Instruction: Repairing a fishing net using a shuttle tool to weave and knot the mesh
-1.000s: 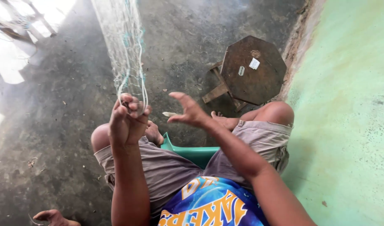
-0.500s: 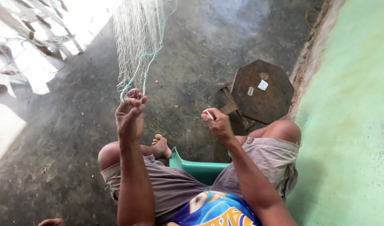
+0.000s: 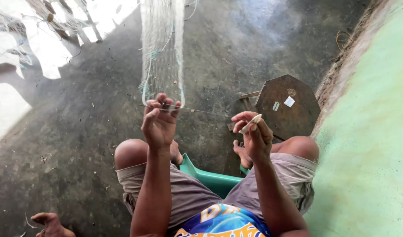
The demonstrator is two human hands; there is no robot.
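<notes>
I am sitting on a green plastic chair point(image 3: 210, 177) with my knees apart, and both my hands are raised in front of me. My left hand point(image 3: 159, 123) is curling its fingers around the lower edge of a pale, fine-meshed fishing net with a greenish cord border point(image 3: 162, 52); the net is hanging straight up and away from that hand. The fingers are bent and pinching the mesh, not fully closed into a fist.

My right hand point(image 3: 254, 136) is gripping a small, pale, pointed netting needle point(image 3: 250, 123) between thumb and fingertips, its tip pointing up and to the right. A thin, taut line point(image 3: 206, 111) is running from my left hand across to my right hand, so the two hands are standing apart with the line stretched between them.

Just beyond my right hand, a dark brown octagonal wooden stool point(image 3: 287, 107) is standing on the grey concrete floor point(image 3: 78, 145). To the right of that hand a pale green wall point(image 3: 372, 153) is rising. Below and left of my left hand, near the lower edge, a bare foot of another person point(image 3: 50, 223) is resting on the floor.
</notes>
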